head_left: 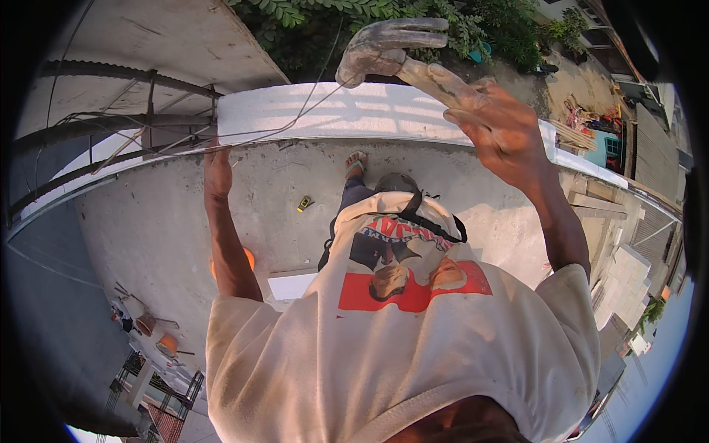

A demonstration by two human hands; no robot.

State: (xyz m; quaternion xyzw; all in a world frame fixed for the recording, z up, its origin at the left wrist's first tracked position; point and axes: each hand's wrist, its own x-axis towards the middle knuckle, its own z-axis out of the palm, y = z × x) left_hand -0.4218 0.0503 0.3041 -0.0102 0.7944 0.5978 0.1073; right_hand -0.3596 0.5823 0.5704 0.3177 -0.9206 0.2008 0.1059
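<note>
My right hand (500, 129) grips the pale handle of a worn grey claw hammer (373, 55), raised over a long white board or block (347, 111). My left hand (218, 171) holds that board near its left end, its fingertips partly hidden. Thin dark wires (303, 112) cross the board at the left. Below, on the concrete floor (281, 177), lie a yellow-and-black tape measure (303, 203) and a white panel (292, 286). An orange object (248, 260) is partly behind my left forearm.
A metal frame (88, 71) with sheeting stands at upper left. Buckets (167, 344) and tools lie at lower left. Trees (495, 22) and a yard with clutter (591, 118) are beyond the board. Stacked pale sheets (620, 280) sit at the right.
</note>
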